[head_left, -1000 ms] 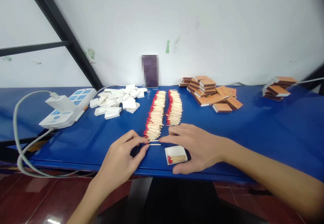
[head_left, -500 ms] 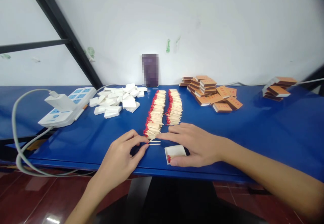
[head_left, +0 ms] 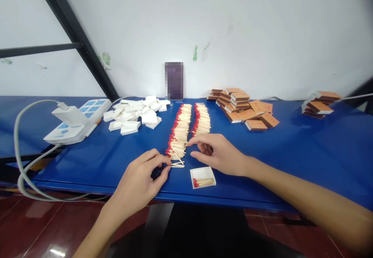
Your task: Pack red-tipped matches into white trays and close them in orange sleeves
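Two long rows of red-headed matches lie on the blue table, a left row [head_left: 180,131] and a right row [head_left: 203,120]. My left hand [head_left: 145,176] pinches the head ends of a few loose matches [head_left: 178,165] at the near end of the left row. Beside that row's right edge is my right hand [head_left: 220,155], thumb and index finger apart, with nothing visible between them. Just below it sits a white tray [head_left: 203,169] with several matches [head_left: 203,182] along its near side.
A heap of white trays [head_left: 131,114] lies at the back left, near a power strip [head_left: 84,118] with a cable. Orange matchbox covers [head_left: 247,112] are piled at the back right, with another stack [head_left: 320,104] farther right. A pixelated dark panel [head_left: 175,81] stands against the wall.
My right hand has moved up and away from the white tray, uncovering the matches in it. The loose matches by my left hand have shifted slightly; my left hand has barely moved.
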Tool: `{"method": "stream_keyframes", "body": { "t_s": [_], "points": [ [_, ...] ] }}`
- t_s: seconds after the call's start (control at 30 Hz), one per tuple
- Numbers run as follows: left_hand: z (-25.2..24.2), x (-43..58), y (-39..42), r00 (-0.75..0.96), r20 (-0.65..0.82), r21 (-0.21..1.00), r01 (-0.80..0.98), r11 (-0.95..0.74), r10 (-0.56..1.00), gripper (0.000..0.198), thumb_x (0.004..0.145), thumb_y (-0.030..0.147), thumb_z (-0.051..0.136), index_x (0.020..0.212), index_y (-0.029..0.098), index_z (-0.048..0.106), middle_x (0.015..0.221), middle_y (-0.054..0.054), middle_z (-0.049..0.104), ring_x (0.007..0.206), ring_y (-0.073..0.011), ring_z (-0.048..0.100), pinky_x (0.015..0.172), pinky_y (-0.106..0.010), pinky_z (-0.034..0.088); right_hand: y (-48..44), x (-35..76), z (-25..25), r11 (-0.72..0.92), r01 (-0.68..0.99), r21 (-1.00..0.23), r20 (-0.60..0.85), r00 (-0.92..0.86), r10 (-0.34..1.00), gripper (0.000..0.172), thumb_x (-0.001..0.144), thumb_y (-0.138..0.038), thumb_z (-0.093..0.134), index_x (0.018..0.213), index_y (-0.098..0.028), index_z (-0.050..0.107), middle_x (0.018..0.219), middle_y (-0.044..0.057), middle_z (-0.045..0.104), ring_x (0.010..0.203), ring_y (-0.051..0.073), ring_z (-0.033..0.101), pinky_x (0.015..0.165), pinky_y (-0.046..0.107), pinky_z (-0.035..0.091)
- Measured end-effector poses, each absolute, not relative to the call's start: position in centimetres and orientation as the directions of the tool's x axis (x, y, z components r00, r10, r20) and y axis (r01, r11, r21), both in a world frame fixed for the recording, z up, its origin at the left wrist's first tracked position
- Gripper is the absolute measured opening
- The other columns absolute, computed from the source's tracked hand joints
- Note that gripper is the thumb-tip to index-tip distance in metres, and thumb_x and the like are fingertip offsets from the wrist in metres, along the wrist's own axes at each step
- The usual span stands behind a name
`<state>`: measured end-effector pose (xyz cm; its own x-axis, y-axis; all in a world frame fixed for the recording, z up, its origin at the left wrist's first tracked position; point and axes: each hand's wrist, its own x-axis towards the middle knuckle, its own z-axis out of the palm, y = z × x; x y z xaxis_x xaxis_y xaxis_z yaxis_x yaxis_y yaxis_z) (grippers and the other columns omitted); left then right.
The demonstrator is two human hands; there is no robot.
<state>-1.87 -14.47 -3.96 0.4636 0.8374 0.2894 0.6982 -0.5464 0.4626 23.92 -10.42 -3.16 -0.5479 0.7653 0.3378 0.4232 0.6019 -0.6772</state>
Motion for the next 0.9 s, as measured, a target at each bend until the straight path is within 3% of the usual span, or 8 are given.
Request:
{"method": "stream_keyframes", "body": {
  "t_s": [0.17, 0.37, 0.9],
  "points": [
    [-3.9, -1.9, -14.5, 0.431, 0.272, 0.456, 0.730, -0.510, 0.860, 0.022, 0.099, 0.031, 0.051, 0.116, 0.025, 0.065, 0.090, -0.001, 0.059, 0.079, -0.0151, 0.059, 0.065, -0.024, 0.045, -9.2, 22.7, -3.2, 0.573, 0.431, -0.697, 0.317, -0.532, 0.785, 0.006, 0.082, -0.017, 0.070, 0.085, -0.016, 0.065, 0.061, -0.007, 0.049, 0.053, 0.007, 0.045, 0.055, 0.021, 0.037],
    [-3.7, -1.9, -14.6, 0.494, 0.269, 0.398, 0.725, -0.562, 0.827, 0.036, 0.102, 0.029, 0.046, 0.136, 0.032, 0.057, 0.096, -0.002, 0.059, 0.082, -0.0163, 0.060, 0.072, -0.027, 0.046, -8.7, 22.4, -2.6, 0.666, 0.446, -0.598, 0.337, -0.614, 0.714, 0.006, 0.080, -0.016, 0.071, 0.083, -0.015, 0.066, 0.062, -0.007, 0.050, 0.054, 0.007, 0.046, 0.055, 0.020, 0.037],
    [-3.8, -1.9, -14.6, 0.459, 0.268, 0.467, 0.707, -0.531, 0.847, 0.020, 0.100, 0.028, 0.049, 0.113, 0.027, 0.066, 0.096, -0.001, 0.059, 0.085, -0.0157, 0.058, 0.073, -0.027, 0.044, -9.1, 21.6, -3.2, 0.744, 0.410, -0.527, 0.437, -0.620, 0.651, 0.007, 0.080, -0.012, 0.068, 0.074, -0.015, 0.065, 0.058, -0.007, 0.047, 0.053, 0.006, 0.043, 0.055, 0.019, 0.033]
  ]
}}
